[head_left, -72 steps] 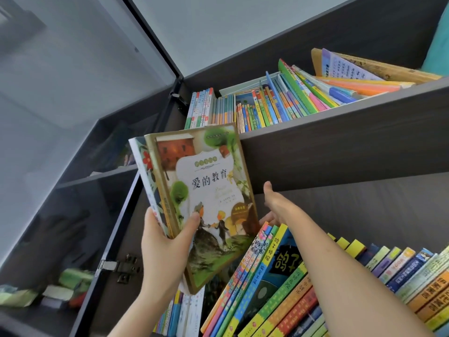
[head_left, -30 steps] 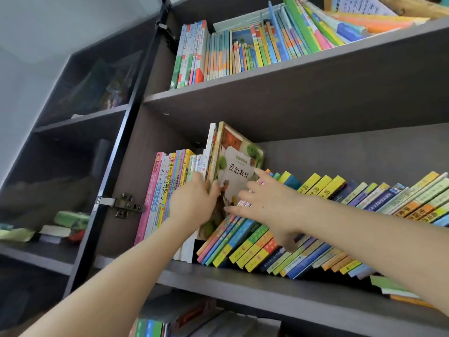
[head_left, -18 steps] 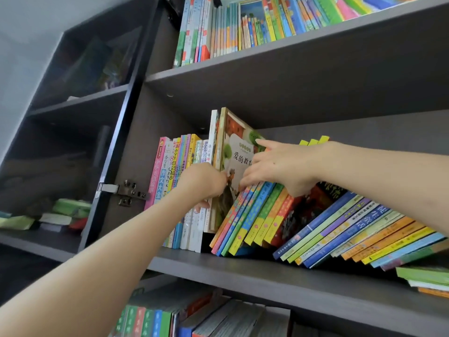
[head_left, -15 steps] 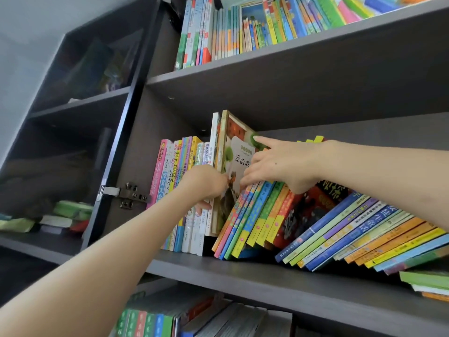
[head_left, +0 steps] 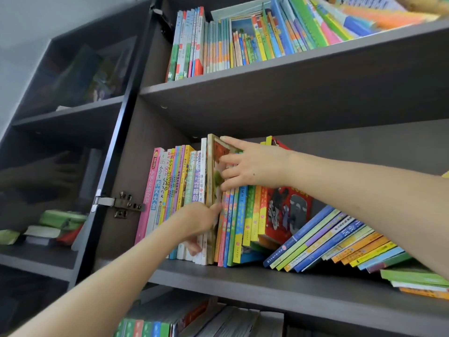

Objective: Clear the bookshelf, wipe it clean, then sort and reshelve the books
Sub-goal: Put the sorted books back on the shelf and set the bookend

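Left hand (head_left: 202,221) pinches storybook (head_left: 211,166) low at its edge, right hand (head_left: 252,169) flat above; I judge it light, stiff.

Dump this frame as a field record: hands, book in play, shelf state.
stage: reshelving on the middle shelf
book in play: illustrated book, upright, slotted into the row
left hand: grips the illustrated book low down, thumb on its cover
right hand: fingers straight, touching the cover near its top
left of it: upright books
further right: leaning books, tilted steeply
above: top-shelf books, shelf filled
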Tool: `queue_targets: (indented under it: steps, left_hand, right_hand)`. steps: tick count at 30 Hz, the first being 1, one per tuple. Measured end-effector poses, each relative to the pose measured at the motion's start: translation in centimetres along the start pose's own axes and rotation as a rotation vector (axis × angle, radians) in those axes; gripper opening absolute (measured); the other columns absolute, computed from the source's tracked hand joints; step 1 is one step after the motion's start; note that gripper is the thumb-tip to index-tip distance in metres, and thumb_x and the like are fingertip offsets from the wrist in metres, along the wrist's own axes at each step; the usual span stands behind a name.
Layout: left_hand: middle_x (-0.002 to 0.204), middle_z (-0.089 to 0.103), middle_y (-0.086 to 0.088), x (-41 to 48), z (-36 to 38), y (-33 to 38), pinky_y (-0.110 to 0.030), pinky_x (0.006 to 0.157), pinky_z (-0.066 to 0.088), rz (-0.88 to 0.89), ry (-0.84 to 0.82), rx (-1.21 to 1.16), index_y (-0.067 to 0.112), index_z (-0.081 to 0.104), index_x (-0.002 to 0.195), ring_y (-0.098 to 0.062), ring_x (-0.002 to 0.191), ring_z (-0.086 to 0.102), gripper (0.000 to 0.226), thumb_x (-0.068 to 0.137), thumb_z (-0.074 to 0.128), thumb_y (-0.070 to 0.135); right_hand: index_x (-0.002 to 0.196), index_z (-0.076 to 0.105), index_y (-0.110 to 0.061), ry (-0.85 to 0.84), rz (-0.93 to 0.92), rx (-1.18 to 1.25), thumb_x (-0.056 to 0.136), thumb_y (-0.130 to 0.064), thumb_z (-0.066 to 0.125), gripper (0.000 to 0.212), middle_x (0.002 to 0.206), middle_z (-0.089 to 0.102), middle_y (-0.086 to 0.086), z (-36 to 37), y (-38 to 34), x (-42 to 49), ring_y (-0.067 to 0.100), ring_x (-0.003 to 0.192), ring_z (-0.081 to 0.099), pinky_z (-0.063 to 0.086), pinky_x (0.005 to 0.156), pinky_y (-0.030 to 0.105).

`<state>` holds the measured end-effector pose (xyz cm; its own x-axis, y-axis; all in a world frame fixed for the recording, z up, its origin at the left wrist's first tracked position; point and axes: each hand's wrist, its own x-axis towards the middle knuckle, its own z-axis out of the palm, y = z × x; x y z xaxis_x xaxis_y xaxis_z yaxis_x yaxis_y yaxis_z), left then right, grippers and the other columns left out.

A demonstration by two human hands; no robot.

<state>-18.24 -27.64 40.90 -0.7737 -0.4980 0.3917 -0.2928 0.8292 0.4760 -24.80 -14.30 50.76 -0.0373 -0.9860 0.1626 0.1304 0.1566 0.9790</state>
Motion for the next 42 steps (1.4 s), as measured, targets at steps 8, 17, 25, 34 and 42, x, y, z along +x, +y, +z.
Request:
queue_targets:
  steps: [8, 17, 25, 34, 42]
  left_hand:
    - [0.154, 0.029, -0.007, 2.8, -2.2, 3.2, -0.035, 0.116, 0.018, 0.5, 0.932, 0.054, 0.01, 0.023, 0.15, -0.026, 0.143, 0.023, 0.054, 0.103, 0.03, 0.036]
    - [0.129, 0.058, -0.012, 5.0, -4.8, 5.9, -0.034, 0.103, 0.035, 0.472, 0.808, 0.301, 0.003, 0.053, 0.132, -0.024, 0.122, 0.051, 0.043, 0.104, 0.027, 0.024]
    - [0.138, 0.05, -0.016, 3.3, -0.8, 7.5, -0.039, 0.113, 0.022, 0.617, 0.93, 0.068, 0.003, 0.049, 0.135, -0.03, 0.134, 0.038, 0.068, 0.096, 0.024, 0.052]
    - [0.144, 0.04, -0.001, -4.6, 7.8, 16.9, -0.035, 0.106, 0.035, 0.913, 0.609, -0.012, 0.025, 0.02, 0.149, -0.02, 0.131, 0.037, 0.114, 0.058, 0.044, 0.089]
    - [0.149, 0.034, -0.01, -5.2, 10.5, 23.6, -0.062, 0.114, 0.009, 1.011, 0.761, 0.373, 0.031, 0.036, 0.139, -0.034, 0.141, 0.024, 0.088, 0.071, 0.04, 0.086]
  right_hand:
    - [0.153, 0.002, -0.034, -0.043, 0.506, 0.57, 0.092, -0.024, 0.062, 0.086, 0.161, -0.003, 0.009, 1.4, -2.5, -4.2, 0.029, 0.148, -0.002, 0.006, 0.118, 0.045]
    - [0.148, 0.027, -0.036, 0.169, 0.679, 0.784, 0.096, -0.026, 0.054, 0.061, 0.159, 0.017, -0.01, -1.6, -4.4, -10.3, 0.012, 0.148, 0.009, -0.008, 0.117, 0.043]
    - [0.132, 0.054, -0.013, 0.162, 1.428, 0.411, 0.09, -0.048, 0.046, 0.055, 0.126, 0.061, 0.013, -1.5, -7.4, -27.1, 0.036, 0.108, 0.062, 0.052, 0.08, 0.048]
    - [0.111, 0.044, -0.063, -0.639, 1.18, 1.25, 0.024, -0.103, 0.044, 0.096, 0.114, 0.049, -0.041, 0.6, -7.6, -39.6, -0.015, 0.098, 0.055, 0.045, 0.081, 0.008]
    - [0.125, 0.055, -0.045, -0.629, 0.98, 1.242, 0.062, -0.071, 0.067, 0.068, 0.106, 0.059, -0.028, 1.2, -6.4, -37.8, -0.013, 0.094, 0.055, 0.044, 0.081, 0.01]
